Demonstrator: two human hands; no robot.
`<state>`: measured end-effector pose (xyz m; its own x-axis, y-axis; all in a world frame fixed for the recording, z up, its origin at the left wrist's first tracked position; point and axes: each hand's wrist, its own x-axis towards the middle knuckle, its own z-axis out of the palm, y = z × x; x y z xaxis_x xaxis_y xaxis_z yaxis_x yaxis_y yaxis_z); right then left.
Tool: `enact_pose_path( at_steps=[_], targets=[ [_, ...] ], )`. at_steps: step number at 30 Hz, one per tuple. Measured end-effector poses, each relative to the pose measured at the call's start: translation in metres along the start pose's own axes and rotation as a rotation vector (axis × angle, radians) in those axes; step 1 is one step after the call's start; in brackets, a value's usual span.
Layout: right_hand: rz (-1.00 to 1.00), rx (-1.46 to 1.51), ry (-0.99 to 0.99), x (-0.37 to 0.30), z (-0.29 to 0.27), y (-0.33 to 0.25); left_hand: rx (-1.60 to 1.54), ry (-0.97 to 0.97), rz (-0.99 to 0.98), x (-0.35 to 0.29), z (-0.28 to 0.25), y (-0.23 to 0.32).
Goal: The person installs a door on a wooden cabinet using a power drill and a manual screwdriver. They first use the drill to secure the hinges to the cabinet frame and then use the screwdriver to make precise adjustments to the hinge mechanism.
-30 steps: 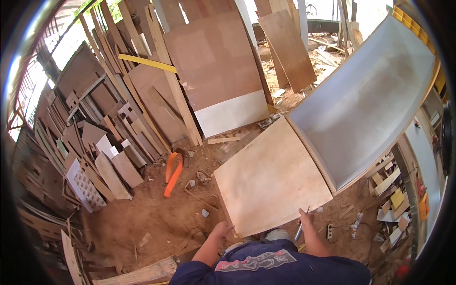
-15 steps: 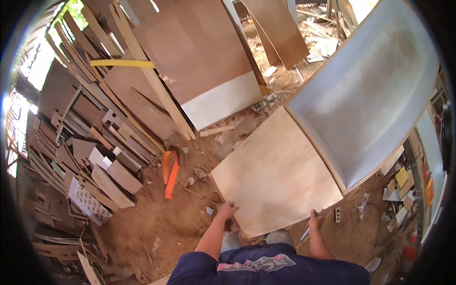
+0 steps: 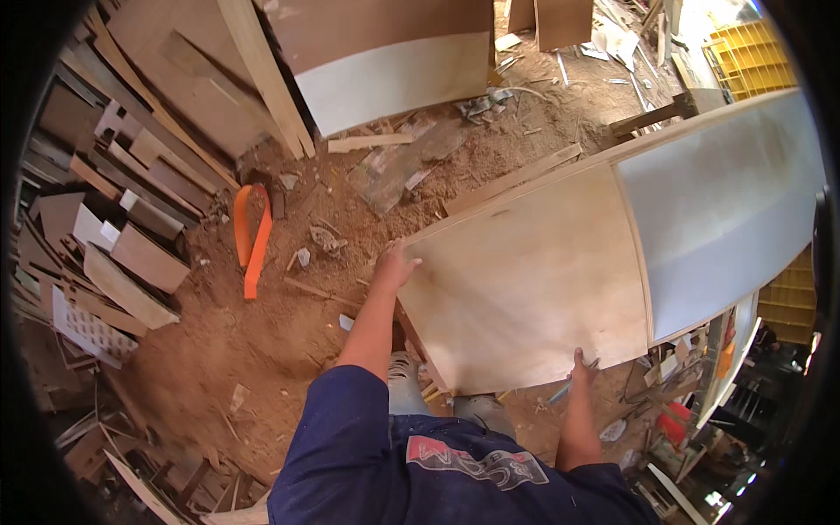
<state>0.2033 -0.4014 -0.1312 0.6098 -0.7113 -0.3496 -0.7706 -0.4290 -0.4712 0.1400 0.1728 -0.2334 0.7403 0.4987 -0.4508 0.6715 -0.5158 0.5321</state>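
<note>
A pale plywood panel (image 3: 525,297) lies in front of my legs. It butts against the frame of a larger curved panel with a whitish-blue face (image 3: 735,227). At the panel's far left corner my left hand (image 3: 395,267) is closed over the edge, thumb on top. On its near edge, toward the right, my right hand (image 3: 581,374) grips the board with the thumb up and the other fingers mostly hidden below. A slim bluish tool (image 3: 561,393) sticks out beside that hand; its kind is unclear.
An orange strap loop (image 3: 252,241) lies on the dirt floor to the left. Stacked wood offcuts (image 3: 131,262) crowd the left side. A large brown-and-white sheet (image 3: 394,79) leans at the back. A red object (image 3: 673,422) and scraps sit at right.
My left hand has slid from the panel's near left side to its far left corner. The panel and the white-faced piece have turned clockwise; the view has shifted too.
</note>
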Motion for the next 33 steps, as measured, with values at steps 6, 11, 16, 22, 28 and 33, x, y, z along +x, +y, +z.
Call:
enact_pose_path(
  at_steps=[6, 11, 16, 22, 28, 33],
  targets=[
    [0.085, -0.063, -0.166, 0.013, -0.02, -0.004, -0.102, -0.034, 0.091, 0.019, 0.008, -0.023],
    [0.239, -0.158, -0.164, 0.001, -0.007, -0.036, -0.152, -0.008, -0.006, 0.034, 0.014, -0.046],
    [0.284, -0.199, -0.161, 0.002, -0.014, -0.037, -0.066, -0.015, 0.002, 0.045, 0.022, -0.049],
    [0.108, -0.271, -0.189, -0.006, -0.011, -0.039, -0.082, 0.045, -0.123, 0.038, 0.026, -0.047],
    [0.128, -0.149, -0.177, 0.001, -0.013, -0.023, 0.06, -0.02, -0.183, 0.036, 0.026, -0.032],
    [0.078, -0.161, -0.091, 0.011, -0.006, 0.005, 0.031, -0.006, -0.216, 0.023, 0.023, -0.02]
  ],
)
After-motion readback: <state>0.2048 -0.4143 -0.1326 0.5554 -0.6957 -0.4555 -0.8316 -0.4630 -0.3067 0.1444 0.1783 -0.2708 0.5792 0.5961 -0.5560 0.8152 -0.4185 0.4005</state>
